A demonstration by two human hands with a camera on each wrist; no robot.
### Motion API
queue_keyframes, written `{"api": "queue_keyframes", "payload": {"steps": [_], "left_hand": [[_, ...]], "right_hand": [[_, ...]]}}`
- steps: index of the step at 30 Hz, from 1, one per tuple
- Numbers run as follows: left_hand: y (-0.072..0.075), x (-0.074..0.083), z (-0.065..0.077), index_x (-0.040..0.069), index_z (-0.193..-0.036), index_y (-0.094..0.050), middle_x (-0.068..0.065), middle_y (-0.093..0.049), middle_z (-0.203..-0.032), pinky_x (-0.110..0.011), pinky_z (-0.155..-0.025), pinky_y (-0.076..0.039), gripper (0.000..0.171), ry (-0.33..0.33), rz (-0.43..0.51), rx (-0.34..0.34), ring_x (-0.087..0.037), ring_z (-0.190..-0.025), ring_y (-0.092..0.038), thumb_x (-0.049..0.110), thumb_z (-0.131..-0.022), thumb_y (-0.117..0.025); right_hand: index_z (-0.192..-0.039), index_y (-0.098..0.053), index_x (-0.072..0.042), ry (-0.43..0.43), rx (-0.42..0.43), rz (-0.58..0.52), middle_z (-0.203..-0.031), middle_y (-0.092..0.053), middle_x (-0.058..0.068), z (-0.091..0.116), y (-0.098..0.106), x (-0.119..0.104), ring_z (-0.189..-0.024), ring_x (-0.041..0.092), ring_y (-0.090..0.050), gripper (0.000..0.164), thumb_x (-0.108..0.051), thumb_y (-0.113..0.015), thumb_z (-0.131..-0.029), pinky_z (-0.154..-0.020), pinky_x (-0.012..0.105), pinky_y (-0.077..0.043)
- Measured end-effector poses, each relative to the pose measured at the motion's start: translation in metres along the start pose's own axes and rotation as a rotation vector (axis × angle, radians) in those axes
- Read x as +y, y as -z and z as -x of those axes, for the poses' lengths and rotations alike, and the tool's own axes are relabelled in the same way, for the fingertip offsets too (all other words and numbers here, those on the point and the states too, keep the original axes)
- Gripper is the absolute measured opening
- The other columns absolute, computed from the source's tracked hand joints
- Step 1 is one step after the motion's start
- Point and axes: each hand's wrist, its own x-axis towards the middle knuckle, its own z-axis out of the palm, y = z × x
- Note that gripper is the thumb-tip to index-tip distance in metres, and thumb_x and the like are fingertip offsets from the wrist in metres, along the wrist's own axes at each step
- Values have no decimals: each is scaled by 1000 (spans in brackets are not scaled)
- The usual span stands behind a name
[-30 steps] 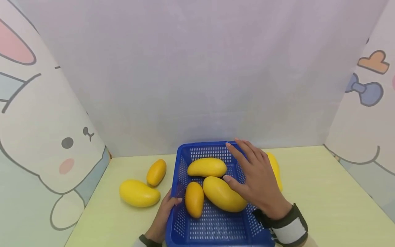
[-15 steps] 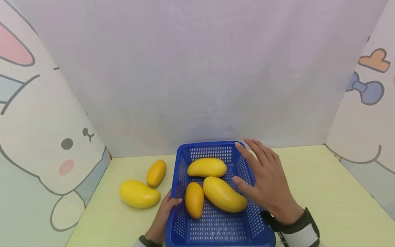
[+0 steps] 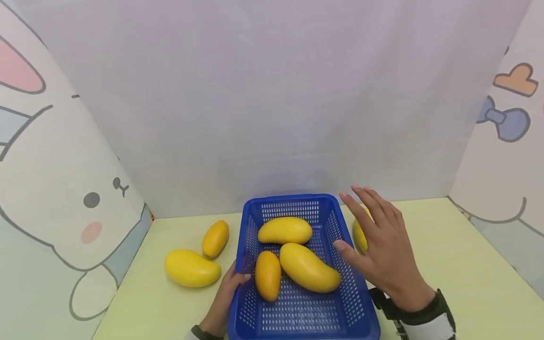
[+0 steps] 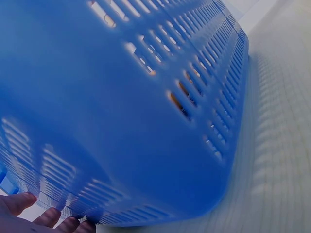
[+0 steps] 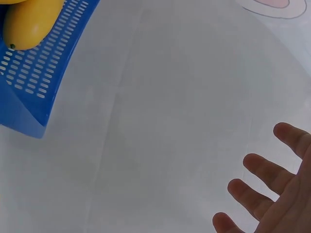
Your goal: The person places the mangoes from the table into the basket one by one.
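Note:
In the head view, a blue plastic basket (image 3: 293,195) with slotted walls stands in the middle of the table. Three mangoes lie inside: a yellow one (image 3: 284,230) at the back, a large yellow one (image 3: 309,267) in the middle, and an orange-yellow one (image 3: 267,276) near the left wall. My left hand (image 3: 223,295) holds the basket's left side, thumb over the rim; its fingers (image 4: 48,217) show against the basket in the left wrist view. My right hand (image 3: 384,250), fingers spread and holding nothing, hovers just right of the basket, partly covering another yellow mango (image 3: 360,238).
On the table left of the basket lie a large yellow mango (image 3: 192,267) and a smaller orange-yellow mango (image 3: 215,238). A pale cloth wall (image 3: 276,108) closes off the back. Panels with cartoon animals, such as a rabbit (image 3: 63,208), flank the table (image 3: 463,264).
My right hand has moved right, from over the basket to beyond its right rim. The mango behind it now shows on the hand's left side. My left hand and the basket stay put.

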Motion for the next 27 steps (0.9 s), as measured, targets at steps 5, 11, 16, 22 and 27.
{"api": "queue_keyframes", "payload": {"steps": [5,11,16,22,27], "left_hand": [[1,0,-1,19,-149,-5,-22,-18,-148,-52,-91,-41,64,-5,-4,-5,-34,-118,-44,21,-94,-37],[2,-1,-1,19,-149,-5,-23,-16,-149,-53,-91,-41,65,-2,-2,-5,-33,-118,-44,22,-94,-38],[2,-1,-1,20,-149,-4,-23,-16,-149,-53,-92,-40,64,-7,0,-16,-34,-119,-43,22,-94,-37],[1,-1,-2,19,-149,-4,-23,-16,-149,-52,-92,-40,65,-14,1,-15,-34,-119,-42,22,-94,-38],[1,-1,-1,19,-149,-5,-22,-16,-149,-52,-93,-40,66,-19,-5,-9,-33,-119,-42,22,-93,-39]], "right_hand": [[-143,-37,-20,-6,8,3,-146,-35,9,0,3,0,-133,32,-27,72,-65,-37,-87,-100,59,-22],[-142,-39,-19,-4,38,-7,-145,-36,9,-2,7,1,-132,32,-28,70,-64,-36,-88,-101,57,-23],[-141,-41,-18,5,65,-3,-144,-38,11,-3,11,4,-131,33,-30,70,-63,-37,-87,-99,57,-25],[-140,-42,-17,-7,83,17,-143,-38,12,-4,16,12,-130,34,-30,71,-64,-38,-86,-96,58,-27],[-140,-41,-18,-36,92,33,-143,-38,13,-4,19,18,-130,34,-31,72,-64,-38,-85,-95,60,-27]]}}
